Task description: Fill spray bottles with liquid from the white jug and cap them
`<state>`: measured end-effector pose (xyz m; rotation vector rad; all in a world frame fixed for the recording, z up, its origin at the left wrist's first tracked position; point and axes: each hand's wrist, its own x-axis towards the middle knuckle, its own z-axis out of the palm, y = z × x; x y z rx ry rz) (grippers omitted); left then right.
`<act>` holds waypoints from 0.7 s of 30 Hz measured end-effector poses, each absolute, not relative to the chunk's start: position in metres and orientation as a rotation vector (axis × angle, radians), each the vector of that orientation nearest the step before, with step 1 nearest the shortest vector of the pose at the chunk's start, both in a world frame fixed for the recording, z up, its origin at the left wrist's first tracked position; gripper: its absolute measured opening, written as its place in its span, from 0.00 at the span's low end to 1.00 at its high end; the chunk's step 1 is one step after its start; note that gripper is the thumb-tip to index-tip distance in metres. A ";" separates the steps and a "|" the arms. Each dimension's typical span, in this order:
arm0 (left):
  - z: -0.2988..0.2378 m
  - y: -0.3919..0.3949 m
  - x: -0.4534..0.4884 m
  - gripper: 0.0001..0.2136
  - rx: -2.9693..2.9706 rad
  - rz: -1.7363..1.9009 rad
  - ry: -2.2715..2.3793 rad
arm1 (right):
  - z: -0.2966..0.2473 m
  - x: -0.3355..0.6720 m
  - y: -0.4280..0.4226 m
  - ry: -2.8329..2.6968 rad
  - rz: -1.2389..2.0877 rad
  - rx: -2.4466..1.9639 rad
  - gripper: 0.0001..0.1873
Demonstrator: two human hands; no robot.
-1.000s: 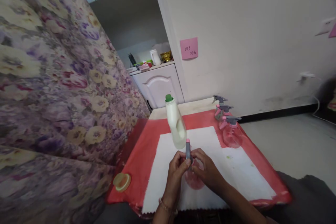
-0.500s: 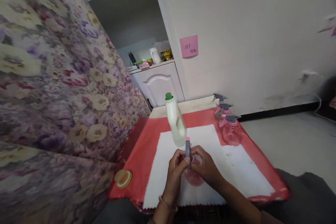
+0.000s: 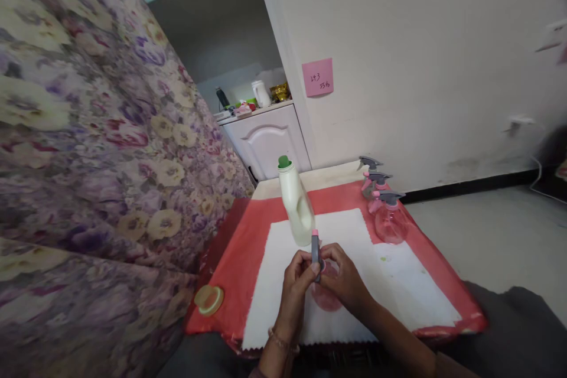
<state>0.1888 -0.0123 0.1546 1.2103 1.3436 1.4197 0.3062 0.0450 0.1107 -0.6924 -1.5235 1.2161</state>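
Note:
A pink see-through spray bottle with a grey trigger head and a pink nozzle stands on the white cloth. My left hand is closed around the grey spray head, thumb pressed on its back. From the other side my right hand grips the neck of the same bottle, its fingers partly hiding the collar. Just behind them stands a tall pale green jug with a side handle and green at its mouth.
Several spray bottles line the table's right edge. At the left front corner lies a yellowish cap on the red tablecloth. A floral curtain hangs close on the left; a wall with a pink note rises behind.
The view has shifted very slightly. Both hands keep their places on the spray bottle, with hardly any visible movement.

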 end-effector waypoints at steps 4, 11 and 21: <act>0.152 -0.012 0.188 0.10 1.212 1.436 1.314 | 0.112 0.309 0.046 -1.600 1.277 -0.557 0.11; 0.152 -0.014 0.188 0.08 1.214 1.421 1.311 | 0.113 0.307 0.043 -1.522 1.280 -0.668 0.09; 0.152 -0.014 0.190 0.08 1.212 1.432 1.304 | 0.110 0.307 0.044 -1.513 1.272 -0.627 0.07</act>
